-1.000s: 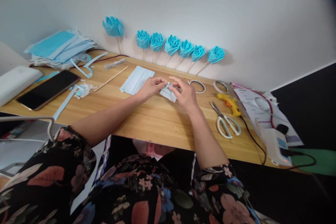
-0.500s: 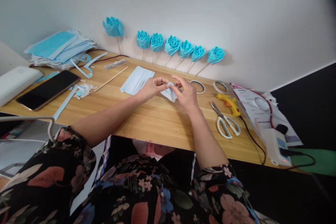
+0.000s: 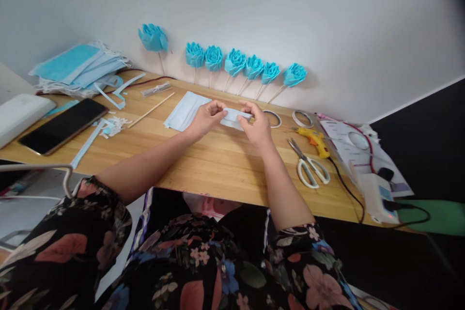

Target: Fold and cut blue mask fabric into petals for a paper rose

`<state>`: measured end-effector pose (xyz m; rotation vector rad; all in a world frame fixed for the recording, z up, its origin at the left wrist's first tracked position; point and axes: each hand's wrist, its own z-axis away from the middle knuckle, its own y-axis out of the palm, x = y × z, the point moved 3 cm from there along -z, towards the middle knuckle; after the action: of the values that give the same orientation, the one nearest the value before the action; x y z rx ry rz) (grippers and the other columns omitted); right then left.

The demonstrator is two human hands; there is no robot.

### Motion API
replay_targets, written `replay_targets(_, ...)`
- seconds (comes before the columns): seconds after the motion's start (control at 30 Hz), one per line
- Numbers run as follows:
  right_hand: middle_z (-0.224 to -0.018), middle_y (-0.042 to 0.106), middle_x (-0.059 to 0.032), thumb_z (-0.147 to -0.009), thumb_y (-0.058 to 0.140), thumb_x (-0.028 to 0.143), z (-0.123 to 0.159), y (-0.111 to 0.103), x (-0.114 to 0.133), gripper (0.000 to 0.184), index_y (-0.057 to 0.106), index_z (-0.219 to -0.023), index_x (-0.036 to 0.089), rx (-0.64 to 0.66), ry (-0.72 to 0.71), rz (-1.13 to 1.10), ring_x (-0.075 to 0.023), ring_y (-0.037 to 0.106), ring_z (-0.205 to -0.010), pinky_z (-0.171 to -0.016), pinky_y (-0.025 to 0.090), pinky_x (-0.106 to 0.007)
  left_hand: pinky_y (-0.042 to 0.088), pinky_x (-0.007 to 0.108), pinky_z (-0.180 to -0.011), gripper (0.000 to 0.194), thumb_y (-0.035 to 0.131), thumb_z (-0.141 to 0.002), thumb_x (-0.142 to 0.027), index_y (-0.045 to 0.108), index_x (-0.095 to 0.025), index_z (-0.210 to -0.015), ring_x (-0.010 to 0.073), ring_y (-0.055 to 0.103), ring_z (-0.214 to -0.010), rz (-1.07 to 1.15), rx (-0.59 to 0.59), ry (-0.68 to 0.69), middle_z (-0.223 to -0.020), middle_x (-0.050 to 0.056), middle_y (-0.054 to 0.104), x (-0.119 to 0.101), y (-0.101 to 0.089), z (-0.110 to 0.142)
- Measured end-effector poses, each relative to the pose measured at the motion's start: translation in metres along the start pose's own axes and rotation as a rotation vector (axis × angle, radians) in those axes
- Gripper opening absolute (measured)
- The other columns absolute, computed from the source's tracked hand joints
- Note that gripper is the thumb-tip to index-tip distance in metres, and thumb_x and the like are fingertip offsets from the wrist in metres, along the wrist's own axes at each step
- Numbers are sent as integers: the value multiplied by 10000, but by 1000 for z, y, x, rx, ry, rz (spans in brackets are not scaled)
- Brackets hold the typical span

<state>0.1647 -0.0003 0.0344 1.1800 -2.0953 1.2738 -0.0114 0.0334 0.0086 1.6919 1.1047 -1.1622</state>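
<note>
Between my two hands is a small pale-blue piece of mask fabric [image 3: 234, 119], stretched sideways above the wooden table. My left hand [image 3: 209, 118] pinches its left end between thumb and fingers. At the other end, my right hand [image 3: 256, 122] grips it, thumb in front and fingers behind. A light-blue face mask sheet [image 3: 186, 110] lies flat just left of my left hand. Against the wall behind stand several blue fabric roses [image 3: 235, 62] on thin wooden sticks.
Scissors [image 3: 308, 164] and a yellow glue gun [image 3: 315, 141] lie right, near tape rolls [image 3: 302, 118] and a power strip [image 3: 378, 198]. Leftward are a stick [image 3: 151, 110], fabric scraps [image 3: 113, 126], a phone [image 3: 63, 126], a white box-like device [image 3: 25, 115] and stacked masks [image 3: 78, 65].
The fabric piece, earlier hanging at an angle between closely placed fingers, is now held out level as a strip. My hands have moved slightly apart. The view has shifted a little.
</note>
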Motion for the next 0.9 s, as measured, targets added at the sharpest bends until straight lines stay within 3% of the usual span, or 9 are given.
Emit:
replay_targets(0.2,-943,710,-20,-782,589,213,0,9,-16,453,670,-1228,208,99,71,-56,-180,633,-880,-881,511,-343,433,233,-686,197,681,-715,-176,643,-150,-907,111,584,-697,-310,79,-78,-786,-5,658,12,-2,-2)
replay_targets(0.43,-1005,716,-24,-749,624,190,2,13,-34,518,653,-1265,220,239,152,-81,-187,645,-907,-887,509,-355,441,246,-696,235,674,-727,-208,730,-155,-949,133,604,-717,-502,118,-69,-820,17,712,12,0,2)
replay_targets(0.53,-999,711,-26,-738,626,168,3,12,-33,541,649,-1275,226,262,153,-62,-187,639,-883,-873,509,-359,442,247,-711,236,677,-731,-201,740,-152,-953,136,612,-738,-509,118,-69,-862,24,732,12,2,3)
replay_targets(0.7,-932,704,-12,-731,619,175,1,11,-30,524,664,-1250,235,209,175,-114,-181,623,-820,-837,517,-354,385,232,-633,81,675,-747,-192,713,-144,-799,112,555,-644,-484,39,-86,-706,-6,667,10,2,2)
replay_targets(0.9,-914,676,-4,-743,741,383,-1,11,-28,563,631,-1284,269,94,276,-431,-184,615,-790,-733,538,-331,403,210,-560,91,701,-788,-213,645,-142,-798,83,546,-529,-111,-3,-191,-612,-24,621,-3,2,6)
